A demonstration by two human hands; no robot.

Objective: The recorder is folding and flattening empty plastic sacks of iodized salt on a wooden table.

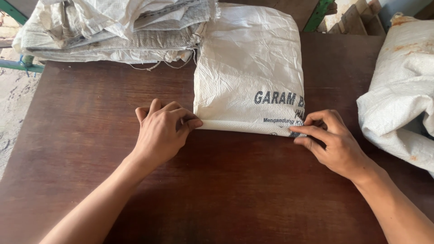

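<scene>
A white woven plastic sack (248, 72) with dark printing lies flat on the brown wooden table (217, 190), its near edge folded over into a narrow hem. My left hand (160, 131) pinches the left end of that folded edge with fingers curled. My right hand (332, 140) pinches the right end, thumb and fingers pressed on the fold.
A pile of several folded white sacks (113, 29) lies at the table's back left. Another crumpled, stained white sack (402, 86) sits at the right edge. Green metal bars (318, 13) and sandy ground (13, 99) show beyond the table.
</scene>
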